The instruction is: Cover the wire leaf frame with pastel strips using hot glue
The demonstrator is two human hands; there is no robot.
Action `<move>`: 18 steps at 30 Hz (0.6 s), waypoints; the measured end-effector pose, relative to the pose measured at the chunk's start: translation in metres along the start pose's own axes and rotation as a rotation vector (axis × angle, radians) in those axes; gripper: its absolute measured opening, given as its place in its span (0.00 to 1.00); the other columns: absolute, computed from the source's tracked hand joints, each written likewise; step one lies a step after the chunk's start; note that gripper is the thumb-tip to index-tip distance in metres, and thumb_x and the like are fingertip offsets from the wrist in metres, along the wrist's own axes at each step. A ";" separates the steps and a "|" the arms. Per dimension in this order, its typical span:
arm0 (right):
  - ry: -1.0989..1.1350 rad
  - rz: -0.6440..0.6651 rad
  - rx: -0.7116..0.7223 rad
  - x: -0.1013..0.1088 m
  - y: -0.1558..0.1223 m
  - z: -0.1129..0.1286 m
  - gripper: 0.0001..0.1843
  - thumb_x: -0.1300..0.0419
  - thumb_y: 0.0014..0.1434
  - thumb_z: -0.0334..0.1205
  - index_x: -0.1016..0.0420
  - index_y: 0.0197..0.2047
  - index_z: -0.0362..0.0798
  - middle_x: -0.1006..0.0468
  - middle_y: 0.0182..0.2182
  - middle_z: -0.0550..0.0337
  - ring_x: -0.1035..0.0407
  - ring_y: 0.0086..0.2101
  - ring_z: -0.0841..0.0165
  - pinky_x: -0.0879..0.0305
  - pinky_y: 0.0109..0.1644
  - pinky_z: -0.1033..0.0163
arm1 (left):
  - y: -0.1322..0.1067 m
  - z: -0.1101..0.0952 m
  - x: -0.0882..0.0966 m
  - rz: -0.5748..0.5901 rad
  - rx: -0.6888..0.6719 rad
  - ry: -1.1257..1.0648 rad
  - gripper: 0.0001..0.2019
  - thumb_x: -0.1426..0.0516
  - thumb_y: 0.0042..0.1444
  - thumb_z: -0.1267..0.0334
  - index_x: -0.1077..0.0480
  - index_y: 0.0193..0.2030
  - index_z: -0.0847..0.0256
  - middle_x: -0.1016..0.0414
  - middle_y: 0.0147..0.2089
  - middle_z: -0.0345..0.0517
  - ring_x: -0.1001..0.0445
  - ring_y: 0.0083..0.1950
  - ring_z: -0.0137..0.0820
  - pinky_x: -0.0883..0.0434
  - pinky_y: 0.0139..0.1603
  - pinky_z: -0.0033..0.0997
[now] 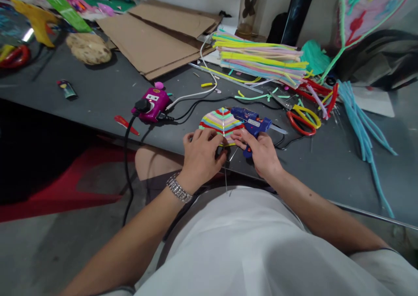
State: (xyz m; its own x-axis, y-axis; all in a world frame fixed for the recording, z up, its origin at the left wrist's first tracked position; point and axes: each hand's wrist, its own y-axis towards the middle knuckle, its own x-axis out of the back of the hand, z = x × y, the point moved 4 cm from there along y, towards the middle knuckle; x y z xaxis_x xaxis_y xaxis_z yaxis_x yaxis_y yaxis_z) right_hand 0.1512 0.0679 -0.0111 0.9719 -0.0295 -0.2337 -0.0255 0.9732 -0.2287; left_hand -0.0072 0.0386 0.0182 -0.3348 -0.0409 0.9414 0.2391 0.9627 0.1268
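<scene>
My left hand grips the lower edge of a fan-shaped piece of striped pipe cleaners, in pink, green, yellow and red rows. A thin wire stem runs down through its middle, past the table edge. My right hand wraps the handle of a blue hot glue gun, with its fingers against the striped piece's right side. The gun lies nearly level, its nozzle beside that piece and a glue stick jutting out to the right.
A purple power socket with black and white cables sits left of my hands. Behind them lie a stack of coloured pipe cleaners and cardboard sheets. Red-and-yellow scissors and blue pipe cleaners lie on the grey table to the right.
</scene>
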 end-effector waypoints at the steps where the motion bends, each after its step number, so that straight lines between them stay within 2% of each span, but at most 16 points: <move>1: -0.004 0.003 0.006 0.000 0.000 0.000 0.29 0.27 0.48 0.63 0.21 0.41 0.46 0.15 0.38 0.53 0.19 0.46 0.57 0.23 0.59 0.47 | 0.000 0.000 0.000 -0.002 0.004 0.004 0.08 0.41 0.62 0.61 0.25 0.48 0.53 0.25 0.53 0.50 0.30 0.55 0.48 0.40 0.57 0.54; 8: -0.025 0.015 0.034 0.001 0.000 0.000 0.24 0.28 0.52 0.61 0.20 0.38 0.48 0.15 0.37 0.55 0.19 0.45 0.58 0.23 0.59 0.47 | 0.000 0.002 -0.001 0.012 0.006 -0.007 0.08 0.39 0.62 0.61 0.25 0.48 0.53 0.25 0.54 0.49 0.30 0.57 0.48 0.40 0.58 0.55; 18: -0.009 0.014 0.024 0.002 0.000 0.000 0.25 0.27 0.50 0.61 0.20 0.38 0.46 0.16 0.36 0.54 0.19 0.44 0.59 0.23 0.58 0.48 | 0.001 0.003 0.000 0.019 0.006 -0.009 0.07 0.40 0.64 0.61 0.23 0.47 0.53 0.24 0.55 0.49 0.30 0.57 0.47 0.40 0.58 0.55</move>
State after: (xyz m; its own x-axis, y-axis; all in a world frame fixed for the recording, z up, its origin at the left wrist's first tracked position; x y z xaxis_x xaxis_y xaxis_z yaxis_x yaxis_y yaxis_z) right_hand 0.1528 0.0681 -0.0118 0.9735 -0.0139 -0.2281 -0.0336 0.9786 -0.2030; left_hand -0.0097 0.0399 0.0169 -0.3384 -0.0206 0.9408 0.2402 0.9647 0.1075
